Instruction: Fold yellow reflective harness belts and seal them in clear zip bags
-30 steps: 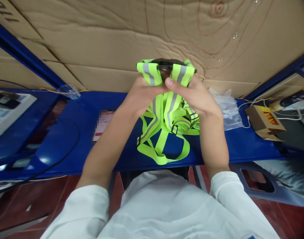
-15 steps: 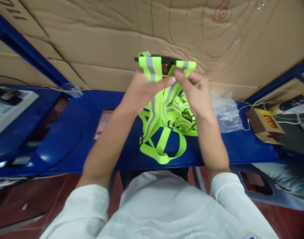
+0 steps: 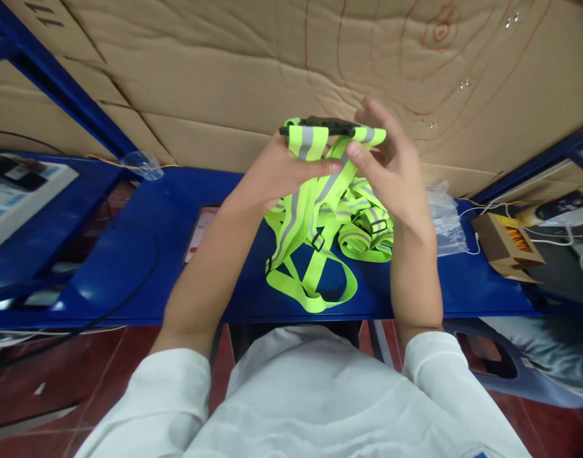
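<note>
Between my hands is a neon-yellow reflective strap harness [image 3: 294, 219] with grey stripes, raised above the blue table. A black buckle [image 3: 330, 126] joins two of its straps at the top. My left hand [image 3: 291, 170] is closed on the left strap, its thumb pointing right across the webbing. My right hand [image 3: 391, 166] pinches the right strap near the buckle with the thumb, and its other fingers are raised behind. Below, the harness hangs in loops onto the table, with a small black slider [image 3: 318, 240] on it. More neon straps [image 3: 362, 238] lie bunched beside it.
A phone [image 3: 199, 232] lies left of my left forearm. A clear plastic cup [image 3: 142, 165] stands at the back left. To the right are a clear plastic bag [image 3: 446, 219] and an open cardboard box [image 3: 503, 245]. A cardboard panel [image 3: 215, 76] rises behind the table [image 3: 129, 254].
The view has shifted slightly. My right hand's fingers have lifted and spread from a tighter grip, while its thumb stays at the strap. My left hand still holds the harness.
</note>
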Demonstrator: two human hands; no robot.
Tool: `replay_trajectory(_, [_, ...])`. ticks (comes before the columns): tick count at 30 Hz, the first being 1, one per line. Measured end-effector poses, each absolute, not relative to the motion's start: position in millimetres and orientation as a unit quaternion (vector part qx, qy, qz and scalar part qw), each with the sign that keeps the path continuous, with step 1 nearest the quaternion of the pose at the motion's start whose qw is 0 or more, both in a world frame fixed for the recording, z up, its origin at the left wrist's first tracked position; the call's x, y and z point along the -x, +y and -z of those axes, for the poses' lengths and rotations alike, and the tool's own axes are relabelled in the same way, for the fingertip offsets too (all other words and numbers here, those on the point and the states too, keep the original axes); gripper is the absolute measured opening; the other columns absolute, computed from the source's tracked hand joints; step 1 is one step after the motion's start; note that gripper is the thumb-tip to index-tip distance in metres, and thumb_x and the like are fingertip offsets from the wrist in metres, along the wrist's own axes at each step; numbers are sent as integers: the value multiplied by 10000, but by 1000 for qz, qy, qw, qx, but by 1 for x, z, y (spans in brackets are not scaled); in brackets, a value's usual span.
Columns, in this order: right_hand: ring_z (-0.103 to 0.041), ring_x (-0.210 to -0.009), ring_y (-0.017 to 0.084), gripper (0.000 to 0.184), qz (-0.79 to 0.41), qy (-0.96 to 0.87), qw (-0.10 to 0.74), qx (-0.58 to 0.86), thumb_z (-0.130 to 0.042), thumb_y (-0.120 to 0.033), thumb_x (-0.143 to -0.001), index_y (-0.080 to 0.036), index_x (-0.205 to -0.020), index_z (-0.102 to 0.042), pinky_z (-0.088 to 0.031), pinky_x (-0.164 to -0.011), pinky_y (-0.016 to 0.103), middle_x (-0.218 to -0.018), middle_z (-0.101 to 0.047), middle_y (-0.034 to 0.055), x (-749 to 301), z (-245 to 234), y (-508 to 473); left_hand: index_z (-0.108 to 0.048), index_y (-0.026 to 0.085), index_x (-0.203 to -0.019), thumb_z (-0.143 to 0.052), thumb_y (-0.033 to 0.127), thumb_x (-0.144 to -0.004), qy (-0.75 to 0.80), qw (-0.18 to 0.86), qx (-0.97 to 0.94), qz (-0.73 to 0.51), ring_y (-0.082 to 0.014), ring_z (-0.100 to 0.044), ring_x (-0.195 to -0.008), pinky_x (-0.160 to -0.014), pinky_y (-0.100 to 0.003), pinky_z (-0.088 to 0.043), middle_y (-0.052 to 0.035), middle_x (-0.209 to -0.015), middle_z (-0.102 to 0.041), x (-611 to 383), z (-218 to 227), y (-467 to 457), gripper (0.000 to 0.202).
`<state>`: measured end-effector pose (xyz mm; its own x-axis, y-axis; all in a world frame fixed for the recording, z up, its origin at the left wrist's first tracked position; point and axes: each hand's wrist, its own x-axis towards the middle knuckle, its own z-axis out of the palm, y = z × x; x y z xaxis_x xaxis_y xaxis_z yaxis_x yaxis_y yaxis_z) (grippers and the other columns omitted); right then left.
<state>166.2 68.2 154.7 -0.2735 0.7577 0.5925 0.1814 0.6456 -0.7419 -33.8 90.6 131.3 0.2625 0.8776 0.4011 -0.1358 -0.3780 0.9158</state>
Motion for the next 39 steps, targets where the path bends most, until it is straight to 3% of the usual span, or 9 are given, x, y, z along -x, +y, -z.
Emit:
replay_trajectory(2, [-586, -1420, 270, 469, -224, -773, 499, 321, -798, -395, -914, -382, -1367, -680, -558, -1088, 413, -1545, -619, -21, -174, -164, 60, -802, 211, -958, -954, 324, -706, 289, 502, -645, -498, -282, -720, -1190, -1117, -438, -559, -31, -1050, -804, 32, -131, 87, 315])
replay_trajectory(5, [-706, -1071, 298, 189, -170, -790, 454, 376, -715, -522, -964, -367, -1051, -778, -564, -982, 453, -1110, -776, 8, -179, -173, 50, -800, 210, -1034, -969, 352, -705, 256, 573, -641, -441, -305, -725, -1224, -1119, -452, -567, -57, -1101, -803, 29, -133, 81, 396])
replay_trajectory(10, [-624, -821, 235, 451, -122, -761, 482, 417, -643, -646, -984, -260, -751, -663, -519, -863, 385, -786, -646, 31, -176, -175, 48, -789, 194, -1057, -979, 412, -700, 212, 649, -625, -377, -297, -781, -1061, -972, -409, -640, -95, -1075, -812, 20, -129, 79, 460])
replay_trajectory(13, [-595, -774, 224, 485, -111, -759, 495, 408, -618, -663, -991, -255, -729, -624, -518, -829, 378, -744, -585, 24, -178, -174, 51, -775, 201, -1012, -1001, 397, -661, 223, 660, -604, -387, -271, -789, -935, -895, -397, -661, -75, -997, -812, 11, -122, 80, 460])
replay_trajectory(16, [-629, -808, 238, 454, -109, -743, 513, 417, -650, -652, -975, -258, -749, -636, -549, -845, 387, -779, -624, 31, -179, -173, 53, -751, 203, -1078, -1002, 383, -661, 213, 670, -569, -426, -311, -778, -1098, -1015, -458, -646, -62, -1098, -801, 3, -119, 78, 519])
replay_trajectory(23, [-669, -1283, 196, 127, -192, -728, 561, 345, -596, -348, -1046, -311, -1138, -675, -516, -1172, 327, -1334, -717, -9, -163, -170, 51, -747, 184, -1123, -695, 399, -985, 247, 668, -543, -445, -325, -723, -1279, -1108, -523, -607, -47, -1132, -784, -2, -122, 73, 261])
replay_trajectory(29, [-665, -1308, 232, 216, -195, -707, 537, 418, -553, -471, -1040, -355, -1204, -632, -569, -1130, 362, -1405, -677, -10, -152, -164, 50, -731, 219, -1180, -953, 400, -748, 239, 626, -572, -474, -354, -680, -1347, -1175, -525, -561, -81, -1266, -765, 1, -119, 77, 518])
replay_trajectory(35, [-708, -1139, 200, 160, -147, -759, 533, 345, -631, -383, -1033, -258, -1097, -706, -561, -1065, 344, -1180, -760, 16, -162, -163, 56, -752, 211, -1154, -982, 396, -692, 257, 581, -599, -487, -334, -704, -1286, -1123, -479, -583, -97, -1294, -764, 8, -114, 84, 548])
replay_trajectory(39, [-674, -811, 205, 284, -155, -756, 495, 399, -747, -506, -954, -228, -899, -753, -546, -794, 364, -903, -770, 37, -180, -169, 59, -775, 209, -1091, -1015, 425, -613, 263, 597, -629, -422, -342, -761, -1116, -974, -458, -636, -96, -1171, -792, 11, -113, 84, 577])
